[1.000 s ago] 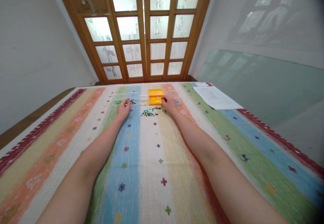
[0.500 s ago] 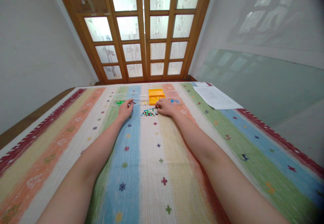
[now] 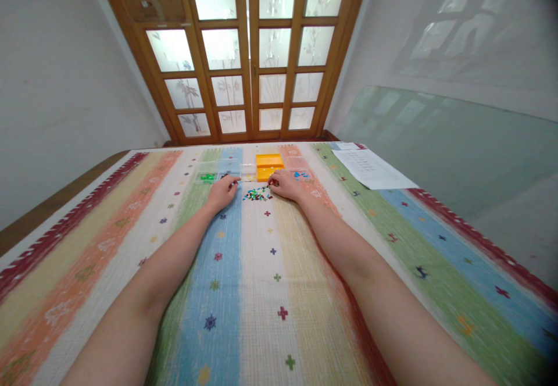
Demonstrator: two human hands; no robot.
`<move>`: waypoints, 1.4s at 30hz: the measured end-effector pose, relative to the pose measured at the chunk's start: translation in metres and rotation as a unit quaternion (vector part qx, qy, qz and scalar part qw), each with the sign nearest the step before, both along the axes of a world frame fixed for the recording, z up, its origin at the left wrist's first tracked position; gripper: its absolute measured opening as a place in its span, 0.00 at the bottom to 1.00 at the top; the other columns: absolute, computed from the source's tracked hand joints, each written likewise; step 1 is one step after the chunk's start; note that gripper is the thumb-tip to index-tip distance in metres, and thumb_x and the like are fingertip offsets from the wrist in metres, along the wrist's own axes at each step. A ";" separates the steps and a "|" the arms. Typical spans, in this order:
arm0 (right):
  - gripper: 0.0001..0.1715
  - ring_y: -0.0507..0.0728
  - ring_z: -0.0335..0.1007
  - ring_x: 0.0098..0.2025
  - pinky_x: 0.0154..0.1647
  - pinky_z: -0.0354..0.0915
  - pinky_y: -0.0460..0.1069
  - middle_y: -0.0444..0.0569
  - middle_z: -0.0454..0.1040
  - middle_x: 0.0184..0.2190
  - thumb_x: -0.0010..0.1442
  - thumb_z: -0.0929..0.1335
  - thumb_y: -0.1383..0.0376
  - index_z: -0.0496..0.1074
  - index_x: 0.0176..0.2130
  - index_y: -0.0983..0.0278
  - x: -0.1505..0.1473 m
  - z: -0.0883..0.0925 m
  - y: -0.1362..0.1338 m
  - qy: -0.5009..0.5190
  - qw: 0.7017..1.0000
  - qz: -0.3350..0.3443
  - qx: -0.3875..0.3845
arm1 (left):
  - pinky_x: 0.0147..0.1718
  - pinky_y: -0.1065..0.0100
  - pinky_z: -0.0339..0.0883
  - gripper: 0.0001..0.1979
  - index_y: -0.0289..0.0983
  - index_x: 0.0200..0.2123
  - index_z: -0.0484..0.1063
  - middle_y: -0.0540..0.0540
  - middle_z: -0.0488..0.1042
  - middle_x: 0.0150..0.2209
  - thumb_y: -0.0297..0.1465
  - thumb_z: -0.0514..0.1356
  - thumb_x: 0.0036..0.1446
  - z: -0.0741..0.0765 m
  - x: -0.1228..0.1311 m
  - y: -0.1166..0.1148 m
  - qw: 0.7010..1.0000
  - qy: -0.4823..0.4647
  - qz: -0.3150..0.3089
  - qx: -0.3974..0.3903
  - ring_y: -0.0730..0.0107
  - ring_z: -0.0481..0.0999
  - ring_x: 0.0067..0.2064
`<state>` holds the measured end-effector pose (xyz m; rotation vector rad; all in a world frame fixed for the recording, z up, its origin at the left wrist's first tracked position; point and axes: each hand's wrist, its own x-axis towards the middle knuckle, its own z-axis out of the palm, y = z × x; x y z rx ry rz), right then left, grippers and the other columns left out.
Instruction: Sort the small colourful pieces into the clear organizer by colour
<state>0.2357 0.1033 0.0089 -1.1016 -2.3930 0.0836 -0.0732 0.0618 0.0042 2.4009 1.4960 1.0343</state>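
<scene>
Where right hand reaches, multicoloured pile stretches crosswise.

I get daylight through the panes. The right wall reflects window-shaped glare; my right corners darken.

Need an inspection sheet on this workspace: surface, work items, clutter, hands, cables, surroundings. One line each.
Surface: striped tablecloth, lying mostly flat.
Work items: mixed pile of small pieces on the cloth; beyond it, an open yellow-orange box with clear trays either side; green pieces far left, blue pieces right.
Clutter: printed sheet, far right of the table.
Left hand: at the near side of the left trays; grip unclear.
Right hand: at the pile's right edge, fingers bent; grip unclear.
Cables: nothing seen.
Surroundings: wood-framed glass doors ahead, pale walls, greenish panel at right.
</scene>
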 end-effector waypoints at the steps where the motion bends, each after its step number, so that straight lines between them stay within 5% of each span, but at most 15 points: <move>1: 0.08 0.61 0.72 0.46 0.48 0.62 0.51 0.52 0.79 0.40 0.62 0.71 0.69 0.81 0.41 0.64 -0.001 0.000 -0.001 0.007 1.000 0.001 0.001 | 0.46 0.61 0.72 0.16 0.38 0.54 0.79 0.42 0.81 0.47 0.30 0.57 0.67 0.000 0.001 -0.001 1.000 0.010 -0.005 0.003 0.62 0.77 0.40; 14: 0.08 0.60 0.73 0.46 0.50 0.61 0.52 0.51 0.82 0.43 0.66 0.71 0.67 0.81 0.45 0.61 -0.047 -0.001 -0.022 0.038 0.996 0.080 -0.002 | 0.55 0.58 0.71 0.13 0.40 0.46 0.82 0.43 0.81 0.45 0.31 0.57 0.67 0.000 0.005 -0.002 0.995 0.072 -0.063 -0.016 0.58 0.79 0.50; 22: 0.09 0.58 0.73 0.45 0.49 0.63 0.50 0.50 0.81 0.42 0.65 0.70 0.70 0.80 0.45 0.62 -0.048 -0.001 -0.024 0.084 0.993 0.069 -0.043 | 0.52 0.60 0.73 0.13 0.43 0.46 0.83 0.47 0.84 0.46 0.34 0.58 0.66 -0.003 0.011 -0.001 0.993 0.003 -0.082 -0.083 0.60 0.80 0.48; 42: 0.13 0.60 0.75 0.48 0.53 0.65 0.51 0.52 0.83 0.46 0.69 0.67 0.67 0.81 0.48 0.63 -0.040 -0.013 -0.010 0.071 0.997 -0.005 -0.030 | 0.66 0.51 0.63 0.18 0.42 0.55 0.80 0.44 0.80 0.57 0.29 0.55 0.69 0.010 0.025 -0.014 0.971 0.109 -0.211 -0.017 0.58 0.74 0.61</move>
